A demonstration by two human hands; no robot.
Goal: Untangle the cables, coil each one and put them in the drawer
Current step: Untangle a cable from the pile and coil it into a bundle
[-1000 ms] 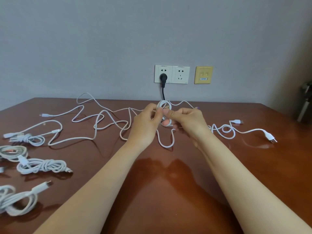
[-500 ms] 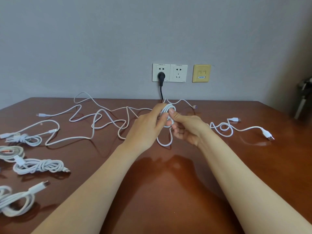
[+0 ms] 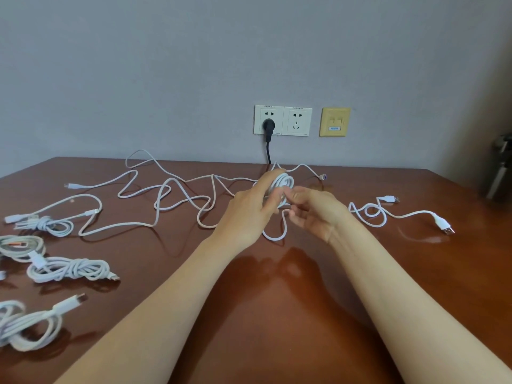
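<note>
My left hand [image 3: 250,207] grips a small white coil [image 3: 285,184] of cable above the middle of the brown table [image 3: 249,314]. My right hand [image 3: 313,212] is just right of it, palm up with curled fingers, pinching the cable strand by the coil. The rest of this cable hangs in a loop [image 3: 274,234] below the hands. A long loose white cable [image 3: 166,198] snakes across the table to the left. Another loose white cable [image 3: 388,214] lies at the right, ending in a USB plug [image 3: 444,227].
Several coiled white cables [image 3: 69,268] lie along the table's left edge. A black plug [image 3: 268,127] sits in the wall socket, its cord dropping behind the table. A yellow wall plate [image 3: 334,121] is to the right. A dark object [image 3: 498,170] stands at far right.
My right hand has turned palm up and dropped slightly below the coil. The coil in my left hand has gained more turns.
</note>
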